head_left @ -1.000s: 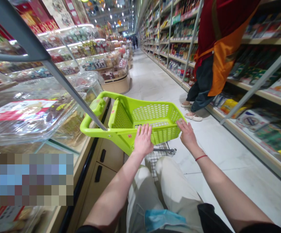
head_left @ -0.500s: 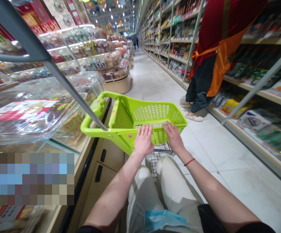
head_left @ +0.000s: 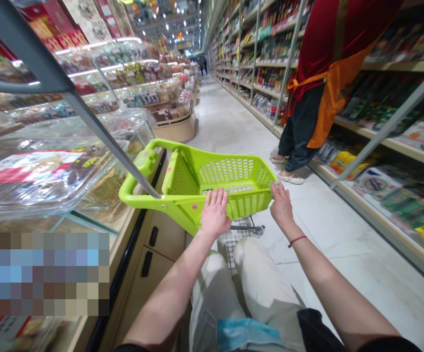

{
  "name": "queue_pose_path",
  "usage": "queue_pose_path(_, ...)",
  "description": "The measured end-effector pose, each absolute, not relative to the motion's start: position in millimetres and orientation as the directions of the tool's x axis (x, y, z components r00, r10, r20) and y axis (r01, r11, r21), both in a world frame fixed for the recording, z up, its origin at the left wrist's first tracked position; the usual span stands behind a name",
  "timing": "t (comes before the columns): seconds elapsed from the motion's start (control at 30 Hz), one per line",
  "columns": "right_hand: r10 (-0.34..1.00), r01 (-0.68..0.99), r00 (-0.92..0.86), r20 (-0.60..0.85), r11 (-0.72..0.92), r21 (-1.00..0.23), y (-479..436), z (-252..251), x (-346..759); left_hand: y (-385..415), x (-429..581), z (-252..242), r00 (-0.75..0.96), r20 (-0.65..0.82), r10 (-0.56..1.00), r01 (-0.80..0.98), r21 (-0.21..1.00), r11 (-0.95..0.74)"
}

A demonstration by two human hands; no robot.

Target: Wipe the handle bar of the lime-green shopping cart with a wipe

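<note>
A lime-green shopping cart (head_left: 182, 203) with a perforated basket stands sideways in front of my knees. My left hand (head_left: 215, 212) is closed over the middle of its near rim, fingertips just past the edge. At the basket's front right corner is my right hand (head_left: 281, 204), its fingers bent around the corner and partly hidden by the hand itself. A red cord circles my right wrist. No goods show inside the basket. Below it, a metal wire rack (head_left: 230, 244) is partly covered by my legs.
A counter (head_left: 160, 244) with wrapped food borders the left side. Grey poles (head_left: 105, 142) cross both sides. On the right, a person in an orange apron (head_left: 325, 107) stands by stocked shelves (head_left: 398, 122). A light-blue face mask (head_left: 248, 332) lies on my lap.
My right hand has slid right along the near rim to the basket's front corner. My left hand stays on the rim. The cart has hardly moved.
</note>
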State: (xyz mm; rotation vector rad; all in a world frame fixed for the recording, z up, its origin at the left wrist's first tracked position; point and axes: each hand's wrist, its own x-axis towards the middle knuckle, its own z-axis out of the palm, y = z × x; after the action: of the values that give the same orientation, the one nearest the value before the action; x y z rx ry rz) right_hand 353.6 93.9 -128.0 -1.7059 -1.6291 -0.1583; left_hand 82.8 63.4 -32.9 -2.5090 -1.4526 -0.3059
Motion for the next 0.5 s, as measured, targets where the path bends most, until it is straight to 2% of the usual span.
queue_pose_path(0.1,0.807,0.894,0.182,0.562,0.102,-0.436,90,-123,328,63,83,-34,0.488,0.287,0.824,0.87,-0.092,-0.484)
queue_pose_path(0.33,0.821,0.899,-0.063,0.567,0.293,-0.325,86,-115,316,63,83,-31,0.492,0.273,0.826,0.869,-0.097,-0.486)
queue_pose_path(0.5,0.823,0.92,-0.034,0.567,0.247,-0.304,93,-120,358,62,84,-29,0.488,0.258,0.834,0.872,-0.092,-0.481)
